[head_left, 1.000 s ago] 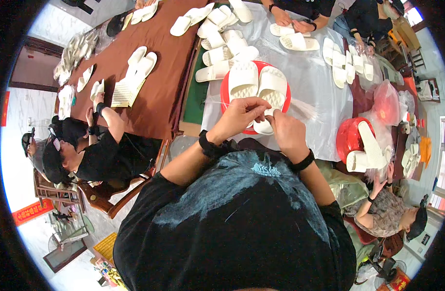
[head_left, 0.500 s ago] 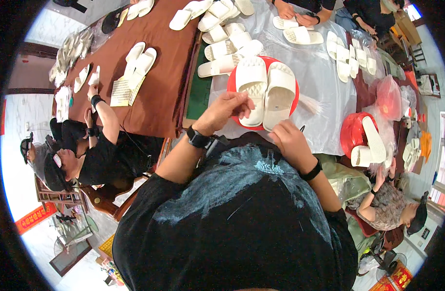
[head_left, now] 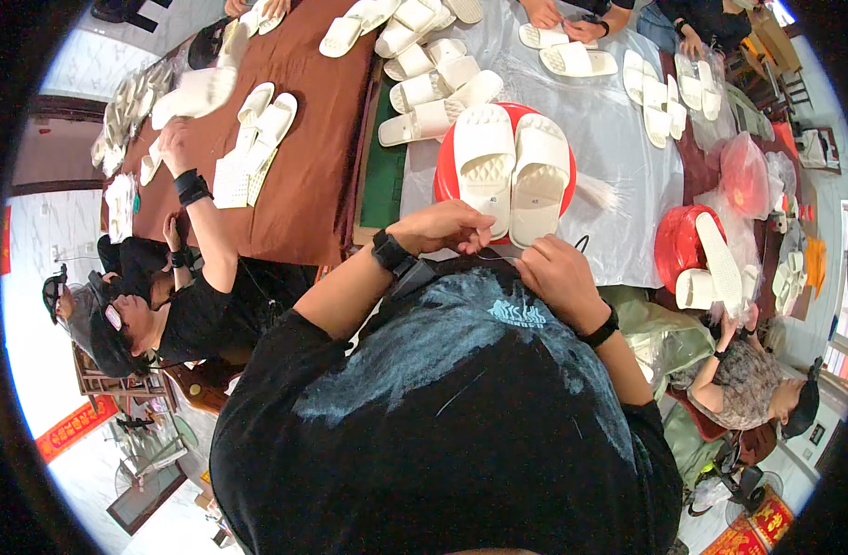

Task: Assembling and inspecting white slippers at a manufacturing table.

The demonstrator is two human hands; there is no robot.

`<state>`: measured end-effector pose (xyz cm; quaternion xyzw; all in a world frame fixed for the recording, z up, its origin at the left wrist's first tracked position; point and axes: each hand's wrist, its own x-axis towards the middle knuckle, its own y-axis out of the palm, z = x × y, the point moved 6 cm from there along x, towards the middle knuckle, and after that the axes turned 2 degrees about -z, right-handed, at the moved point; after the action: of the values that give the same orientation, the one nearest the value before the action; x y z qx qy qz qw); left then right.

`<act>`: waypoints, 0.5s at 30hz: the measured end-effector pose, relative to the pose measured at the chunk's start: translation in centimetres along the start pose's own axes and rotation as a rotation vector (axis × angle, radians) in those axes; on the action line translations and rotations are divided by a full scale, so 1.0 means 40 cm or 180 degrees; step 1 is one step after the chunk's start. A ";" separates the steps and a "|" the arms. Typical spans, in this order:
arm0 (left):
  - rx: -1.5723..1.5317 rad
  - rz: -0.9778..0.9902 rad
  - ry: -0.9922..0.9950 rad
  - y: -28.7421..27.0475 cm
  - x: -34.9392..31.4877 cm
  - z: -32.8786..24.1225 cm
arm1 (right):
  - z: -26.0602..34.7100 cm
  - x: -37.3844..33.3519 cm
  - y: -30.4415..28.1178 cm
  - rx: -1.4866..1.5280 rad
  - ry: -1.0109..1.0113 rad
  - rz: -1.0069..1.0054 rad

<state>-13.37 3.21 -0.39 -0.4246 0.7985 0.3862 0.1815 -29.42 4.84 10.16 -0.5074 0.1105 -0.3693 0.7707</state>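
Note:
A pair of cream slippers lies side by side on a round red stand [head_left: 445,176] in front of me; the left slipper [head_left: 486,153] and right slipper [head_left: 538,166] both have their heels toward me. Just below the left heel, my left hand [head_left: 445,228] has its fingers curled and pinched together. My right hand [head_left: 561,277] is closed beside the right heel. A thin strand [head_left: 498,256] runs between the fingertips of both hands, and a dark loop of it [head_left: 583,243] seems to stick up behind the right hand. Exactly how each finger grips it is partly hidden.
More cream slippers [head_left: 433,120] are heaped beyond the stand. A bundle of fine clear strands [head_left: 600,194] lies right of it on the plastic sheet [head_left: 627,250]. Another red stand [head_left: 675,245] holds slippers at right. Co-workers sit left [head_left: 197,314], right [head_left: 748,388] and across.
My left hand has drawn back from over the left slipper toward my body, nearer my right hand. A co-worker at left has lifted a slipper.

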 end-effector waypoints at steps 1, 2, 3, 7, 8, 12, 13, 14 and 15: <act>0.0002 0.0003 -0.0006 0.002 0.003 0.001 | 0.003 -0.001 -0.003 0.0002 0.0007 -0.0002; -0.0016 0.0013 -0.0020 0.003 0.006 0.003 | 0.008 -0.001 -0.013 -0.0119 -0.0013 -0.0148; -0.0030 0.0030 -0.0035 0.005 0.008 0.005 | 0.011 -0.003 -0.022 -0.0246 -0.0028 -0.0296; -0.0147 -0.0008 -0.0034 -0.003 0.013 0.006 | 0.014 -0.010 -0.027 -0.0422 -0.0010 -0.0426; -0.0165 0.0024 -0.0020 -0.006 0.018 0.008 | 0.014 -0.013 -0.028 -0.0507 0.0027 -0.0462; -0.0199 0.0082 0.0015 -0.002 0.022 0.004 | 0.010 -0.020 -0.028 -0.0567 0.0089 -0.0472; -0.0197 0.0083 0.0014 -0.003 0.025 0.005 | 0.008 -0.021 -0.028 -0.0568 0.0091 -0.0473; -0.0223 0.0070 -0.0025 -0.005 0.029 0.010 | 0.003 -0.021 -0.025 -0.0580 0.0111 -0.0437; -0.0241 0.0055 -0.0058 -0.006 0.032 0.011 | -0.001 -0.022 -0.022 -0.0595 0.0127 -0.0411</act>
<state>-13.93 2.79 -1.57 -0.4208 0.7853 0.4215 0.1693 -30.46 5.21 10.75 -0.5756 0.1269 -0.4162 0.6923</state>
